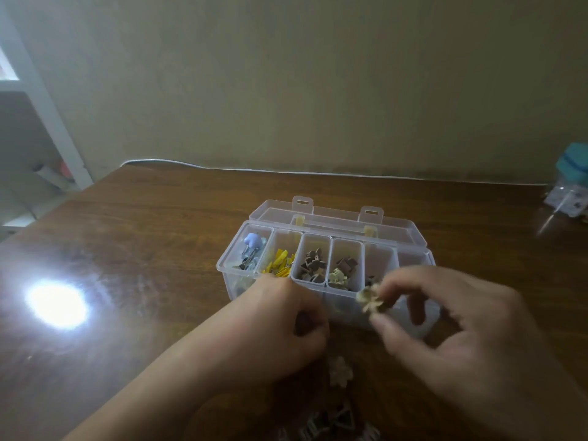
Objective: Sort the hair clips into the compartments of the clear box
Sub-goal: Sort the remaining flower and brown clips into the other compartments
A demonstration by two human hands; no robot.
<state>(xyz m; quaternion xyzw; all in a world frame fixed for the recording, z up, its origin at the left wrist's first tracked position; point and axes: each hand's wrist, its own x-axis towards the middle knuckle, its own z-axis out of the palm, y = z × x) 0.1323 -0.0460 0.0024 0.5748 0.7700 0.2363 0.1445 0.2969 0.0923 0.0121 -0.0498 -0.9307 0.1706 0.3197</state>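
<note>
Big dark wood desk (159,249) takes up most of the view, with a bright glare spot on its left side and a white cable (286,171) running along the back edge by the wall. On it sits the clear box (413,237), lid flipped open toward the back, compartments in a row. From the left: a bluish clip (253,243) with some metal ones, then yellow clips (280,265), then brown clips (313,265), then a mix of brown and cream ones. The cells further right are mostly hidden behind the hands, so no telling what's in them.

Right hand (451,323) is over the box's front right, thumb and forefinger pinching a small beige flower clip (370,300), other fingers loosely spread. Left hand (280,316) is curled into a loose fist against the box's front wall; can't tell if anything's inside it.

A pale flower clip (339,372) lies on the desk between the wrists, and more clips (334,421) sit blurry at the bottom edge. Far right there's a teal-lidded jar (571,186). No readable writing or labels anywhere, it's all too blurry.
</note>
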